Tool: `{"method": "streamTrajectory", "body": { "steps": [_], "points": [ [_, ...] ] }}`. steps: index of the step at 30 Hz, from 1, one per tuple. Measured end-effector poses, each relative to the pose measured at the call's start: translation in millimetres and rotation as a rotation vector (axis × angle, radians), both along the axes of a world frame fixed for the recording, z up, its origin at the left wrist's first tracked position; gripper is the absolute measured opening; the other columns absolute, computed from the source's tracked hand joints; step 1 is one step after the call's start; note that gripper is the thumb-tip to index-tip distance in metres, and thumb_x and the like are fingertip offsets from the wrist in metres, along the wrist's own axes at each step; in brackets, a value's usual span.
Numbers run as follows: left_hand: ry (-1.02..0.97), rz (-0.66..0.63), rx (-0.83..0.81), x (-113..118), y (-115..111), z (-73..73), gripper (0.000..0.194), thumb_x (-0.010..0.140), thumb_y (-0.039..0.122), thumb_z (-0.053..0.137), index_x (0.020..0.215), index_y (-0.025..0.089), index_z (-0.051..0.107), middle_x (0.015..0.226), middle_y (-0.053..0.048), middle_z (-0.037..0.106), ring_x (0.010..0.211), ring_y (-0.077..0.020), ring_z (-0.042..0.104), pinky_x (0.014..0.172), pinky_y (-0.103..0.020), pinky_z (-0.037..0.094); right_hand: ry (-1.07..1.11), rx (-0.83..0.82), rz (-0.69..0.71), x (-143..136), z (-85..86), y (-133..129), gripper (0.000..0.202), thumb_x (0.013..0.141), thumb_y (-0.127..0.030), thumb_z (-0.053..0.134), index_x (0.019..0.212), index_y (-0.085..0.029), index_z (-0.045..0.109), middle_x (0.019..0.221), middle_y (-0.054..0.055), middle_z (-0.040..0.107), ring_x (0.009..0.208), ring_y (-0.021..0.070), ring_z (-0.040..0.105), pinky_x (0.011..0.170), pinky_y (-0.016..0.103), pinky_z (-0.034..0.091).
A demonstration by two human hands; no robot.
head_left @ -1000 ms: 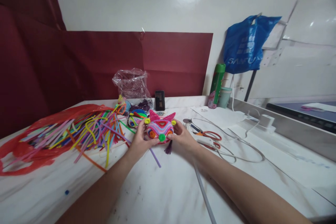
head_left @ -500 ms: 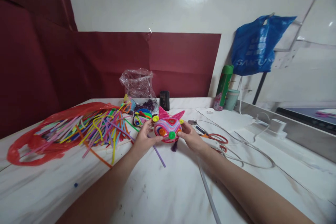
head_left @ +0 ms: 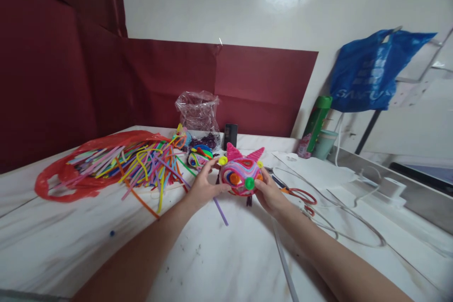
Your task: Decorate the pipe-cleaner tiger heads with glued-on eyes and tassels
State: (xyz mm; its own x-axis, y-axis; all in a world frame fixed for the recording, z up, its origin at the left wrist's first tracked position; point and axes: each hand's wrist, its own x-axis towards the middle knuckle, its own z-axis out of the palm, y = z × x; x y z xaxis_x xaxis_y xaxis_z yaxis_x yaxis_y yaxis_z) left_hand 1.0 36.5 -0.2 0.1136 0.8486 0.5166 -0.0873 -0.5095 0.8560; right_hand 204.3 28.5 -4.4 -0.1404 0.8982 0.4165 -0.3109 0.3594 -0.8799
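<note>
Between my two hands is a pink pipe-cleaner animal head (head_left: 242, 170) with two pointed ears, orange eyes, a green nose and yellow pieces at its sides. My left hand (head_left: 206, 185) grips its left side, thumb at the lower front. On the opposite side my right hand (head_left: 269, 193) pinches it, with the thumb near the green nose. A dark tassel (head_left: 249, 201) hangs beneath the head. Just behind my left hand lies a second colourful pipe-cleaner piece (head_left: 198, 158). A loose purple pipe cleaner (head_left: 221, 212) rests on the table by my left hand.
A red plastic bag (head_left: 44, 183) spread with many pipe cleaners (head_left: 141, 165) lies on the left. Clear plastic packaging (head_left: 198, 108) and a black box (head_left: 230, 137) stand behind. Orange-handled scissors (head_left: 302, 195) and cables (head_left: 368, 231) are on the right, below a green spray can (head_left: 316, 125).
The camera view has turned and tilted, shifting the scene rightward. Both hands keep hold of the pink animal head, which is tipped slightly differently.
</note>
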Motion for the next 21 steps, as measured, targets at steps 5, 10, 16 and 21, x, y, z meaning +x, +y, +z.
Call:
{"method": "streamTrajectory", "body": {
  "steps": [5, 10, 16, 21],
  "points": [
    [-0.051, -0.05, -0.115, -4.5, 2.1, 4.9, 0.039, 0.052, 0.019, 0.082, 0.086, 0.018, 0.065, 0.079, 0.0, 0.058, 0.084, -0.0173, 0.056, 0.083, -0.031, 0.042, 0.046, -0.001, -0.009, 0.2, 0.3, 0.1, 0.066, 0.053, -0.051, 0.082, 0.108, -0.026, 0.056, 0.117, 0.008, 0.065, 0.111, 0.0315, 0.058, 0.095, 0.047, 0.046],
    [-0.095, -0.23, -0.207, -1.5, 2.8, 2.9, 0.041, 0.058, 0.018, 0.077, 0.095, 0.018, 0.061, 0.084, -0.002, 0.063, 0.081, -0.0163, 0.059, 0.075, -0.029, 0.045, 0.006, 0.026, -0.036, 2.6, -2.8, 2.7, 0.064, 0.054, -0.049, 0.081, 0.108, -0.026, 0.055, 0.114, 0.008, 0.066, 0.107, 0.0312, 0.06, 0.093, 0.047, 0.047],
    [-0.05, -0.2, -0.24, -4.7, 6.6, -1.8, 0.025, 0.062, 0.022, 0.074, 0.084, 0.016, 0.062, 0.08, -0.003, 0.065, 0.082, -0.0184, 0.06, 0.079, -0.032, 0.045, -0.06, 0.131, -0.073, -0.2, -3.3, 1.8, 0.059, 0.06, -0.049, 0.078, 0.109, -0.026, 0.053, 0.115, 0.007, 0.064, 0.109, 0.029, 0.058, 0.091, 0.042, 0.048],
    [-0.009, -0.395, -0.247, -9.0, 1.1, 0.9, 0.064, 0.057, 0.02, 0.08, 0.116, 0.023, 0.055, 0.111, -0.006, 0.062, 0.102, -0.0241, 0.058, 0.087, -0.036, 0.045, -0.062, 0.115, -0.132, -4.9, -4.9, 0.1, 0.057, 0.06, -0.044, 0.079, 0.107, -0.027, 0.053, 0.11, 0.005, 0.065, 0.103, 0.0272, 0.06, 0.088, 0.04, 0.049]
  ]
}}
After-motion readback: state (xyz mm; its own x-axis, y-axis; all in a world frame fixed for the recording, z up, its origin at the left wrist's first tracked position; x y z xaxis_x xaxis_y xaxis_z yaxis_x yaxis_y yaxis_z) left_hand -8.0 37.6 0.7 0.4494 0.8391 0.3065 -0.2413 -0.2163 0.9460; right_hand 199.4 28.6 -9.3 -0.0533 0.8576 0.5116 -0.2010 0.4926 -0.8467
